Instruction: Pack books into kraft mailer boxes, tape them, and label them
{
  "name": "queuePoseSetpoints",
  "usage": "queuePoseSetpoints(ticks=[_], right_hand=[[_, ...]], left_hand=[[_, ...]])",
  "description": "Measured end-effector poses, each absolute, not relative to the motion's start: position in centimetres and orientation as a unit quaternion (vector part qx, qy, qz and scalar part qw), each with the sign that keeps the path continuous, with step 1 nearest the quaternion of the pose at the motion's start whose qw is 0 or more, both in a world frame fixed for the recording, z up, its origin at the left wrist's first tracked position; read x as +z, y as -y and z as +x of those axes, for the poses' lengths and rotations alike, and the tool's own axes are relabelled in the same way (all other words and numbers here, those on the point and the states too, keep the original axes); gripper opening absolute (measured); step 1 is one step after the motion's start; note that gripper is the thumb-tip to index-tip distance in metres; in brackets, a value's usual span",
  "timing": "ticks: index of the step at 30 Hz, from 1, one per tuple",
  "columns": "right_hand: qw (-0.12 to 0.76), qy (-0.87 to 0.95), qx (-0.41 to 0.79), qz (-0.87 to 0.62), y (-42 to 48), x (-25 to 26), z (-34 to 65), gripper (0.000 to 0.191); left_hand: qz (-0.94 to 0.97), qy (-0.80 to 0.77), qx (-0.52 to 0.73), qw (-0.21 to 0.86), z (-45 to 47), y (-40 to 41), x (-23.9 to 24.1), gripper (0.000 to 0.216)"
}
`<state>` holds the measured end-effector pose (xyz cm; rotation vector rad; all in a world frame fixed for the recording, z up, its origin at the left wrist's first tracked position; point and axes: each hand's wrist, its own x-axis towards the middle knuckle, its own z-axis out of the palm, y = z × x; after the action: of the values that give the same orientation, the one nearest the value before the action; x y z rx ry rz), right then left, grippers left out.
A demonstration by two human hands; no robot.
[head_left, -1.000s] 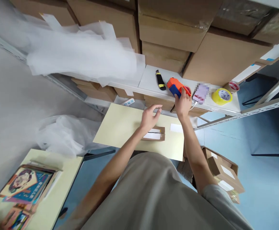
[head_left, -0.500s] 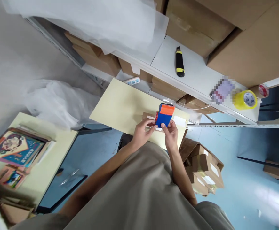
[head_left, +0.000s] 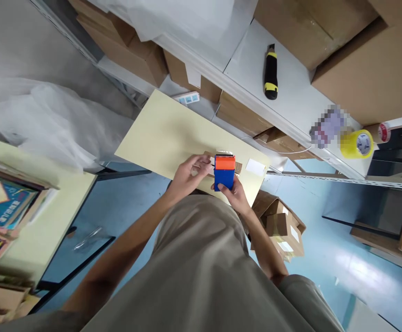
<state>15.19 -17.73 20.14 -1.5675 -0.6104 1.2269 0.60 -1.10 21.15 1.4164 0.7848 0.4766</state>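
My right hand (head_left: 231,193) grips an orange and blue tape dispenser (head_left: 224,171) by its blue handle, holding it over a small cardboard box (head_left: 237,166) on the pale yellow table (head_left: 159,138). My left hand (head_left: 186,173) is closed on the left end of that box, fingers curled against it beside the dispenser. Most of the box is hidden behind the dispenser and my hands.
A black and yellow utility knife (head_left: 270,72), a yellow tape roll (head_left: 356,143) and a red-and-white tape roll (head_left: 384,132) lie on the white shelf among large cardboard boxes. Small taped boxes (head_left: 280,228) pile on the blue floor at the right. Books (head_left: 0,203) sit on a table at left.
My right hand took the tape dispenser off the shelf and brought it down onto the small box. My left hand closed on the box's left end.
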Motion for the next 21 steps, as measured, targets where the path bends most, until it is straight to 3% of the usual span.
queuePoseSetpoints(ticks=[3,10,16,21], right_hand=[[0.437,0.308,0.511,-0.673,18.4,20.5,15.9,0.054],[0.323,0.39,0.489,-0.71,18.3,20.9,17.7,0.052],[0.223,0.439,0.466,-0.735,16.7,22.6,19.3,0.053],[0.133,0.411,0.53,-0.73,14.5,24.0,20.5,0.063]], left_hand=[[0.6,-0.344,0.159,0.704,1.3,-1.2,21.6,0.061],[0.613,-0.332,0.123,0.706,1.7,-3.0,21.2,0.048],[0.592,-0.351,0.137,0.712,0.4,-1.8,17.4,0.047],[0.529,-0.417,0.18,0.716,-0.4,0.9,13.6,0.046]])
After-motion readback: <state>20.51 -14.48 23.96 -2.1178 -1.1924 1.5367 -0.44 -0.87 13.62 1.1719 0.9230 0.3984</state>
